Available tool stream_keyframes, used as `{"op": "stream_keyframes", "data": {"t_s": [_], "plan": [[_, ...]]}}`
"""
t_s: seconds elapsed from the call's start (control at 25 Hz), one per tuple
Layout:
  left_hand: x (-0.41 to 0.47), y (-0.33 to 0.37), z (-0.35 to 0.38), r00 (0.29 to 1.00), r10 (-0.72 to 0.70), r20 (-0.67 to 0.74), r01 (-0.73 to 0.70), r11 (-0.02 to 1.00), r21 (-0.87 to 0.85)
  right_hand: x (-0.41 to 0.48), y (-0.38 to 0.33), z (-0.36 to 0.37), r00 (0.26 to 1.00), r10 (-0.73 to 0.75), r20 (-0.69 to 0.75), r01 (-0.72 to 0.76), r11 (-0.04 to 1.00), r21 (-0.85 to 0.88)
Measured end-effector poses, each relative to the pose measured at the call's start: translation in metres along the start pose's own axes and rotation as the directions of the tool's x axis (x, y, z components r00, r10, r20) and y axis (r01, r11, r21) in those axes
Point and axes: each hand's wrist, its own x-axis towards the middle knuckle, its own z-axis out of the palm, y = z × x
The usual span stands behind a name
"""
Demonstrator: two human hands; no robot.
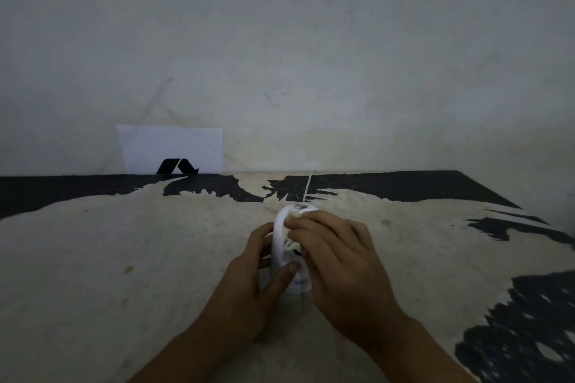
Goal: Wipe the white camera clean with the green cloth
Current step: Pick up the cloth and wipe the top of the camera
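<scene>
At the centre of a worn table top (124, 258), pale with black patches, a white camera (280, 246) stands upright, though dim light and both hands leave only its left flank, rounded top and base edge in view; its dark lens is barely visible behind the fingers. The left hand (249, 283) wraps the body from 9 o'clock, thumb pressed on the front near the base, fingers curled behind. The right hand (336, 264) comes from 4 o'clock, fingers closed on a crumpled green cloth (291, 239) pressed to the camera's front; most of the cloth is hidden beneath them. A thin white cable (308, 186) leads off toward 12 o'clock; at 10 o'clock a white card (171, 146) with a black logo leans on the wall (311, 40).
</scene>
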Motion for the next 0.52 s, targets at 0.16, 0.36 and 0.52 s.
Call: {"op": "stream_keyframes", "data": {"t_s": [0.16,0.36,0.52], "plan": [[0.001,-0.003,0.001,1.0,0.008,-0.027,-0.006,0.998,0.065,0.004,-0.01,0.001,0.997,-0.011,0.07,0.014,0.999,-0.033],[-0.001,-0.003,0.001,1.0,-0.004,-0.005,0.004,1.0,-0.024,0.003,0.002,-0.008,0.999,-0.015,0.039,0.014,1.0,0.019],[-0.002,-0.003,0.002,1.0,0.001,-0.008,-0.001,1.0,-0.026,-0.008,0.02,-0.003,0.948,0.308,-0.077,-0.281,0.928,0.246]]}}
